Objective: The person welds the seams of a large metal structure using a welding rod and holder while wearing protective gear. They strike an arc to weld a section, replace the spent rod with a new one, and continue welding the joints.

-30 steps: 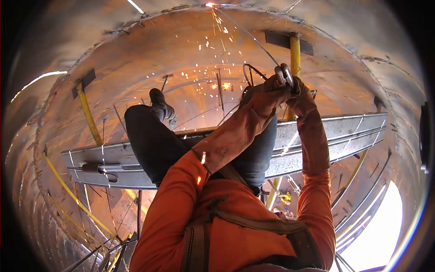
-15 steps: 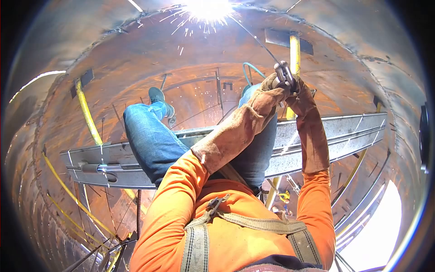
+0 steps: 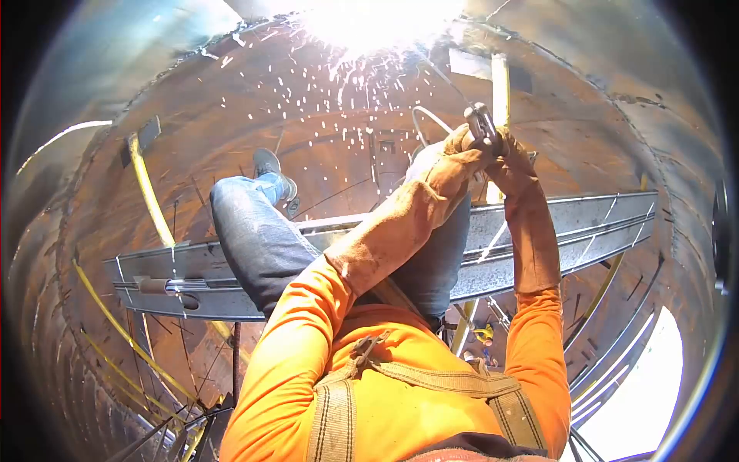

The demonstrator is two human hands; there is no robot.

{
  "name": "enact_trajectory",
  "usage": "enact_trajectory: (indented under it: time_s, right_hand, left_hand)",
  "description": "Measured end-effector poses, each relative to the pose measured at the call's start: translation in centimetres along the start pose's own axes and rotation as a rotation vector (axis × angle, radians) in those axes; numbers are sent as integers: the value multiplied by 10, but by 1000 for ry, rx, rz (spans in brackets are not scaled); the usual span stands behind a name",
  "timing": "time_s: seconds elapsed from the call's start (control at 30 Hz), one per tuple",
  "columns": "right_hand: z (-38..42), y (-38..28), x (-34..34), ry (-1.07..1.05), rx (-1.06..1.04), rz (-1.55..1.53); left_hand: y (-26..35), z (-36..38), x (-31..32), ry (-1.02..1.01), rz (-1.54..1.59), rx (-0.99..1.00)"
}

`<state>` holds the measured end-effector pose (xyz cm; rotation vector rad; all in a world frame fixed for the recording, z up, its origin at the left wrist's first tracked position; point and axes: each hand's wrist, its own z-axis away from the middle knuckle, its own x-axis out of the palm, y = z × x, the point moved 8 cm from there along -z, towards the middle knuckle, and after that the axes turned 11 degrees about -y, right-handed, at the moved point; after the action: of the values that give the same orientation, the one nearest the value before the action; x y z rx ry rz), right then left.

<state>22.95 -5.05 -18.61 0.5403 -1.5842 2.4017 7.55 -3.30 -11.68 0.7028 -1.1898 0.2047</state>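
My left hand [image 3: 459, 148], in a long brown leather glove, is closed around the handle of an electrode holder [image 3: 482, 127]. Pressed against it from the right, my right hand [image 3: 511, 156] is gloved too and wrapped round the holder's lower end. A thin rod [image 3: 444, 77] runs from the holder up and left to a glaring white arc [image 3: 377, 19] on the curved steel wall. Sparks spray down from the arc. The glare hides the rod's tip.
A metal plank [image 3: 570, 223] crosses beneath my legs. Yellow bars [image 3: 150, 189] rise on both sides, with a yellow bar [image 3: 500, 92] just behind the holder. Below the plank hang rods and bars. A person [image 3: 483, 335] is far below. Rusty curved wall [image 3: 331, 131] surrounds everything.
The arc's glare has grown larger and brighter, and more sparks fall across the wall. Both hands and the holder stay nearly in place.
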Motion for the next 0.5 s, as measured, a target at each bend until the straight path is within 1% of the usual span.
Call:
enact_trajectory:
  time_s: [0.03,0.07,0.1,0.13,0.17,0.23,0.27,0.3,0.33,0.4,0.43,0.47,0.5]
  right_hand:
    - [3,-7,-6,99,-28,326]
    - [1,-5,-7,98,-30,326]
    - [-3,2,-8,96,-14,26]
    - [-5,9,-7,92,2,-273]
    - [-5,9,-8,91,2,-272]
    - [-7,13,-5,37,13,-461]
    - [-8,13,-5,37,13,-461]
    - [-9,11,-2,-9,-12,-463]
    - [-9,9,1,-54,-38,-464]
    - [-8,2,10,-32,-10,-441]
    - [1,-7,19,-55,-107,-383]
    - [10,-27,44,-79,-205,-325]
    - [4,-19,36,-134,-152,-294]
  left_hand:
    - [2,-1,4,-47,-41,1]
    - [4,-1,9,-95,-84,2]
    - [11,3,20,-146,-19,-4]
    - [7,0,16,-146,-20,-2]
    - [4,-3,10,-138,-19,9]
    - [-3,-8,1,-130,-18,21]
    - [-1,-8,3,-155,-33,46]
    - [2,-8,6,-180,-48,70]
    - [1,-7,6,-151,-47,76]
    - [4,-6,10,-201,-68,59]
    - [3,-6,7,-175,-67,49]
    - [5,-3,9,-175,-67,50]
    - [5,1,5,-86,-58,24]
